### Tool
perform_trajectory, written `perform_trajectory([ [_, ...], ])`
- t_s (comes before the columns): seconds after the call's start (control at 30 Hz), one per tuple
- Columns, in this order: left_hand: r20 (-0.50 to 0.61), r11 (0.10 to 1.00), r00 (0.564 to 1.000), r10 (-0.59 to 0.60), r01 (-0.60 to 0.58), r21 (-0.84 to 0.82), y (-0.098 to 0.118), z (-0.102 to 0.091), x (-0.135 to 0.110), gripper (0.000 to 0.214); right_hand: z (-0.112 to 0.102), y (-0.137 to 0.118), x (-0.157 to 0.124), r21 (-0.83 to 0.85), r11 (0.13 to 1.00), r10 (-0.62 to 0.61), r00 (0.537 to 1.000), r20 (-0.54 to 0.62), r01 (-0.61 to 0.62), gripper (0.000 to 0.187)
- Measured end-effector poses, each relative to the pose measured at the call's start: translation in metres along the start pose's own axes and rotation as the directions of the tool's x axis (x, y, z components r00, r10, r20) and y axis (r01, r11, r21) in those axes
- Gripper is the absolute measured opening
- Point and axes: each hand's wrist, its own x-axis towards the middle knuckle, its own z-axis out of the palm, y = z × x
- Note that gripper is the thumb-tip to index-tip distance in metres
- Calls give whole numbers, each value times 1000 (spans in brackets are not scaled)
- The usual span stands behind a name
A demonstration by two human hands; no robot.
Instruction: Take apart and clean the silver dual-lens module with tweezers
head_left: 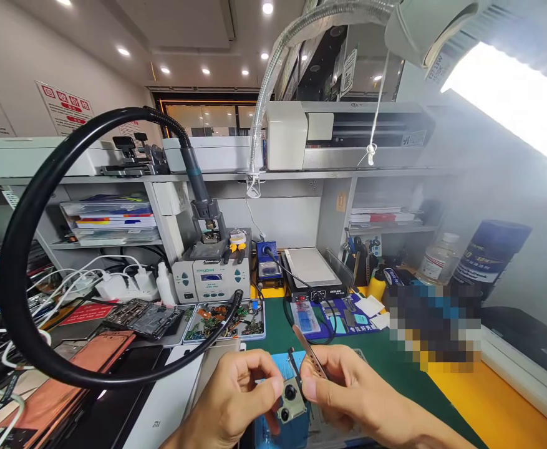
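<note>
My left hand (233, 399) and my right hand (348, 396) meet low in the middle of the head view. Between their fingertips sits a small phone camera module (290, 399) with two dark lenses and a thin ribbon sticking up. My left thumb and fingers pinch the module's left side. My right hand grips metal tweezers (308, 352), whose free end points up and to the left, and its thumb presses against the module's right edge. A blue mat (273, 430) lies under both hands.
A thick black hose (20, 249) loops from the hot-air station (212, 277) across the left. Trays of small parts (224, 319), opened phones (137, 318), a white Xiaomi box (161, 411), a heating plate (313, 271), bottles (435, 259) and a blurred patch (435, 324) crowd the green bench.
</note>
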Motion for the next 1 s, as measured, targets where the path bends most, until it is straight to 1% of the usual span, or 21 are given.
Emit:
perform_trajectory([
  [0.2, -9, 1000, 1000, 1, -1, 26, 1, -1, -1, 41, -7, -1, -1, 7, 999, 33, 999, -14, -33, 34],
  [0.33, -15, 999, 1000, 3, -3, 37, -1, -1, 0, 40, -7, 0, 0, 20, 999, 43, 999, -28, -42, 30],
  [0.63, -1, 1000, 1000, 4, -4, -1, -1, 1, -1, 40, 0, 0, -1, 85, 995, 56, 998, 23, -58, 41],
  [0.83, -5, 999, 1000, -17, 18, 36, -3, -1, -1, 41, -1, -1, -1, 31, 999, -8, 999, -49, 10, 34],
  [1.0, -10, 997, 1000, -26, 27, 67, -17, -3, 0, 49, 0, 2, 3, 36, 999, 23, 996, -80, -20, 29],
])
